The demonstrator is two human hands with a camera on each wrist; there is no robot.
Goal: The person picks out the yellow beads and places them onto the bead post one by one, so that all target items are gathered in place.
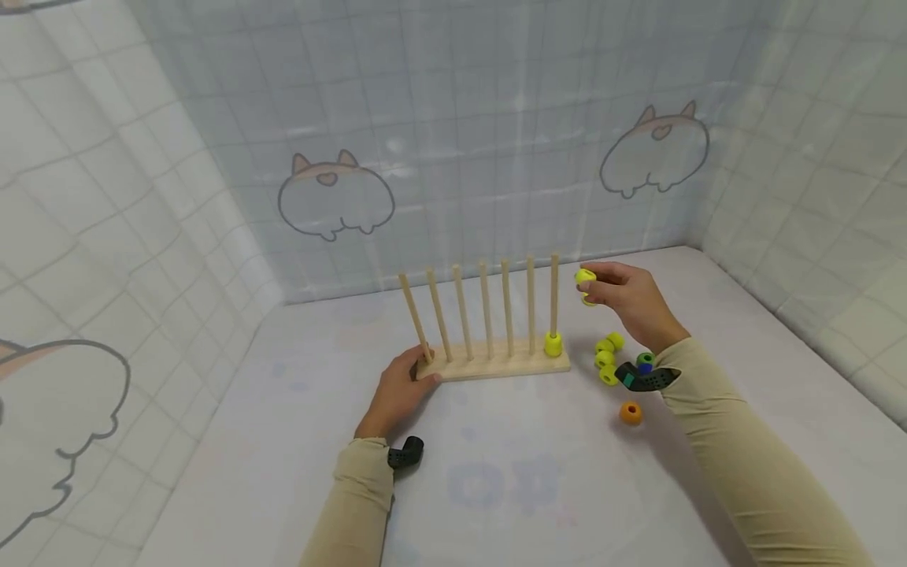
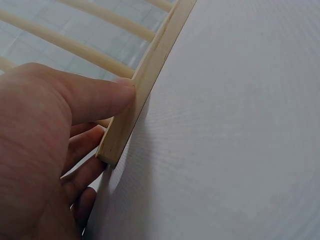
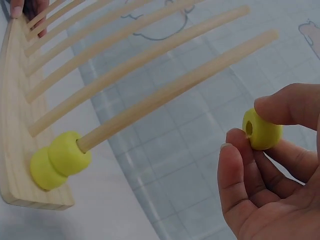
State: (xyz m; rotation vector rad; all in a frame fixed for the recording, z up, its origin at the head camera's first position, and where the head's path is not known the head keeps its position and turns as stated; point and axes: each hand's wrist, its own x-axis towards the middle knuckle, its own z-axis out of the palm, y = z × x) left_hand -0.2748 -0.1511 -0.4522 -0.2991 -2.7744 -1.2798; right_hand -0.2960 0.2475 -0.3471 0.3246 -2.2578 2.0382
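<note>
A wooden peg rack (image 1: 496,366) with a row of upright dowels stands on the table. My left hand (image 1: 400,390) grips the left end of its base, with the thumb (image 2: 107,100) on the front edge and fingers behind. Yellow beads (image 3: 60,160) sit stacked at the foot of the rightmost dowel (image 3: 180,90). Between thumb and fingers, my right hand (image 1: 627,299) pinches a yellow bead (image 3: 265,131), its hole turned toward the dowels. That hand is raised to the right of the rightmost dowel, near its top and apart from it.
Several loose yellow beads (image 1: 605,359) lie right of the rack. A green bead (image 1: 645,358) and a blue bead (image 1: 644,368) are close to the right wrist strap (image 1: 641,379). Nearer me is an orange bead (image 1: 631,413). Tile-patterned sheeting (image 1: 453,157) rises behind the table.
</note>
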